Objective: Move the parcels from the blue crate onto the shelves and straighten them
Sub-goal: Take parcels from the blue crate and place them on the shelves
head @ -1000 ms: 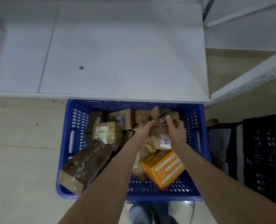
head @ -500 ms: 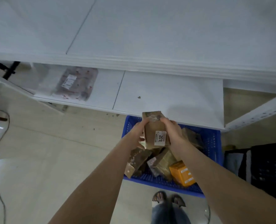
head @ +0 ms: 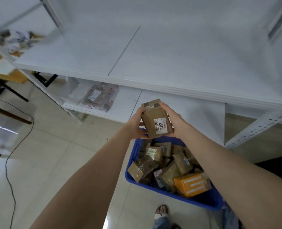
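- Raised clear of the blue crate [head: 201, 203] since the earlier frames, the brown cardboard parcel [head: 156, 119] is now in the air above the crate's far rim, in front of the near edge of the lower shelf [head: 194, 113].
- Left hand [head: 137, 124]: fingers curled round the left side and underside of the parcel, clamped on it.
- Right hand [head: 173, 119]: fingers wrapped round the right side of the parcel, also clamped on it.
- Parcel attitude: tilted, with the taped end pointing far and a white label printed "20" facing the camera.
- Crate position: on the tiled floor, near and right of the held parcel, partly under the right forearm.
- Crate contents: a loose pile of brown parcels [head: 153, 162] lying at mixed angles, with an orange box [head: 192, 184] at the near right.
- Upper shelf [head: 170, 55]: white board with one seam line, located beyond the hands.
- Lower shelf, left end: one plastic-wrapped parcel [head: 99, 98] lying flat.
- Floor, left: a dark cable [head: 9, 162] runs across the tiles.
- Floor, near edge: a sandalled foot [head: 161, 210] stands just beside the crate.
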